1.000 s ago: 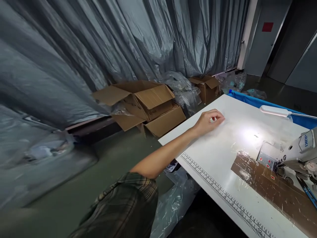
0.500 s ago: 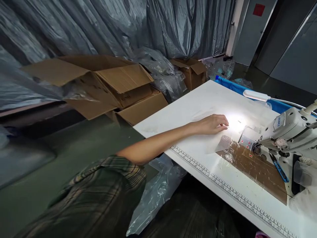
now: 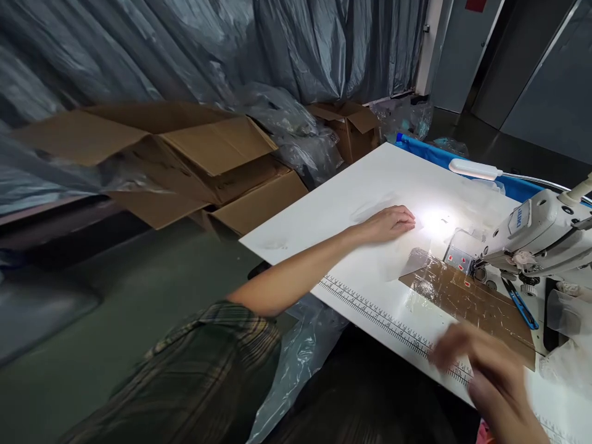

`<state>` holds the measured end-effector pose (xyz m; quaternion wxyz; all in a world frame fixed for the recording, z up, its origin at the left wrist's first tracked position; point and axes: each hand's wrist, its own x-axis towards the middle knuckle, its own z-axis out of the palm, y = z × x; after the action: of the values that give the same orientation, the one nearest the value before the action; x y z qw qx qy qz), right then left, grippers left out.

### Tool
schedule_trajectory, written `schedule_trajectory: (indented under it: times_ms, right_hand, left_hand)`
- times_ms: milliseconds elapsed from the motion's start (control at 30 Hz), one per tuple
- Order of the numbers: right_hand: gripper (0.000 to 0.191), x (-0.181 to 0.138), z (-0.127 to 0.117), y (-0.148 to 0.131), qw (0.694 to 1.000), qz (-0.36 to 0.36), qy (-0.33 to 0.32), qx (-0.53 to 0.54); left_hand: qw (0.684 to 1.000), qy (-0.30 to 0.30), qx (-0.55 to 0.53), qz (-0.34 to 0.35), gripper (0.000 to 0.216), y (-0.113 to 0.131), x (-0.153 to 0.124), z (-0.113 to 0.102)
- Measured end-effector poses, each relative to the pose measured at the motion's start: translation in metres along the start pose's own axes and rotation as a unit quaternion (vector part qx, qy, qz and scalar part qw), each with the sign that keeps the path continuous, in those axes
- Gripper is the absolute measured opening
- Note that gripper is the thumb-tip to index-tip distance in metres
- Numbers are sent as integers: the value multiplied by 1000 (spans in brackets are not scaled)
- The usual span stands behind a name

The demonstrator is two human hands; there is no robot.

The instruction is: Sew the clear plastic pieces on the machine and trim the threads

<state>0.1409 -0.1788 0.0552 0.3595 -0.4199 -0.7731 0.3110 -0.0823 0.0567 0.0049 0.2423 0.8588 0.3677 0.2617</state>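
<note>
My left hand (image 3: 391, 223) rests on the white table (image 3: 296, 228), left of the bright lamp spot. Its fingers are curled together; whatever lies under or between them, perhaps a thin translucent sheet, cannot be made out. My right hand (image 3: 485, 357) hangs over the front edge with the printed ruler (image 3: 383, 320), smeared by motion, so its grip is unclear. A white sewing machine (image 3: 531, 231) stands on the right. Brown taped board (image 3: 481, 302) covers the table before its needle area, and blue-handled thread snips (image 3: 522, 305) lie beside it.
A white lamp head (image 3: 474, 168) on a bendy neck shines at the back, in front of blue cloth (image 3: 425, 152). Opened cardboard boxes (image 3: 222, 145) and clear plastic bags (image 3: 314, 151) stand beyond the left edge. Translucent pieces (image 3: 568, 364) lie at the right.
My right hand has come into view at the lower right. My left hand stays on the table, its thumb and fingers now closer together. The view has shifted slightly.
</note>
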Motion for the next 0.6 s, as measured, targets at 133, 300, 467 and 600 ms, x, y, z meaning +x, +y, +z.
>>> schedule_trajectory:
  times_ms: [133, 300, 467, 600]
  right_hand:
    - [45, 56, 29, 46, 981, -47, -7, -187]
    - [30, 67, 37, 66, 946, -70, -69, -308]
    - [22, 34, 5, 61, 953, -23, -42, -298]
    - [23, 15, -22, 66, 986, 19, 38, -162]
  left_hand:
    - [1000, -5, 21, 22, 30, -2, -3, -1]
    - [996, -15, 83, 41, 36, -11, -9, -4]
    - [989, 28, 142, 37, 33, -16, -7, -5]
    - [981, 65, 161, 88, 24, 7, -6, 6]
